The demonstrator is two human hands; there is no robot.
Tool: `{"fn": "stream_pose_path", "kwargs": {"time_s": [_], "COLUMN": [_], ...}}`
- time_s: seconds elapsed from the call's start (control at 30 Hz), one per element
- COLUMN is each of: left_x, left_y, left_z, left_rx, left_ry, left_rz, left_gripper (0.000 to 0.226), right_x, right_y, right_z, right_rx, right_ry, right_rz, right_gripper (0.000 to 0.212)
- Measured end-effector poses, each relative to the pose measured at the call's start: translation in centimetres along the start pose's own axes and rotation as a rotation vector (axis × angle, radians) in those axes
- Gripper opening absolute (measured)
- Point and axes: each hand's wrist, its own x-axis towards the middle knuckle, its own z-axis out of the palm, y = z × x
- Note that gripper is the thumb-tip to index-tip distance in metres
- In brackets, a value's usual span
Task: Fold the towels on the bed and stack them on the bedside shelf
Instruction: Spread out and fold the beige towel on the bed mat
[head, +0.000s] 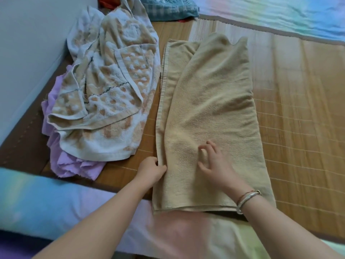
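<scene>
A tan towel lies lengthwise on the bamboo bed mat, folded roughly in half along its length, its upper layer skewed to the right. My left hand pinches the towel's left edge near the front. My right hand rests on the towel's near part with fingers spread, holding nothing. To the left sits a crumpled white and orange patterned towel on top of a lilac cloth.
A teal checked cloth lies at the far edge of the mat. A white wall borders the bed on the left. A pastel striped sheet covers the far side and the near edge. No shelf is in view.
</scene>
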Motion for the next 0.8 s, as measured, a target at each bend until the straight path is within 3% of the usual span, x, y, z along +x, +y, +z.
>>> {"fn": "stream_pose_path", "kwargs": {"time_s": [0.1, 0.2, 0.23, 0.3, 0.37, 0.53, 0.8], "left_x": [-0.8, -1.4, -1.6, -2.3, -2.9, -3.5, -5.0], "left_y": [-0.9, -2.5, -3.0, -3.2, -3.0, -3.4, -6.4], "left_z": [-0.7, -0.7, -0.5, -0.1, 0.2, 0.7, -0.1], "left_rx": [-0.057, 0.026, 0.028, 0.021, 0.031, 0.074, -0.075], "left_ry": [0.042, 0.212, 0.290, 0.497, 0.616, 0.190, 0.308], "left_rz": [0.007, -0.002, 0.002, 0.100, 0.258, 0.092, -0.044], "left_gripper": [0.008, 0.006, 0.014, 0.028, 0.016, 0.034, 0.034], "right_x": [-0.6, -1.2, -1.3, -1.5, -1.5, -1.2, -1.5], "right_y": [-0.1, -0.3, -0.5, -1.0, -1.5, -2.3, -2.2], "right_z": [0.3, 0.5, 0.5, 0.6, 0.7, 0.9, 0.9], "right_rx": [-0.050, -0.111, -0.128, -0.140, -0.118, 0.035, 0.062], "right_ry": [-0.009, -0.033, -0.042, -0.016, 0.037, 0.009, 0.028], "right_rz": [-0.020, -0.061, -0.075, -0.098, -0.124, -0.090, -0.078], "right_gripper": [0.054, 0.057, 0.057, 0.053, 0.046, 0.033, 0.029]}}
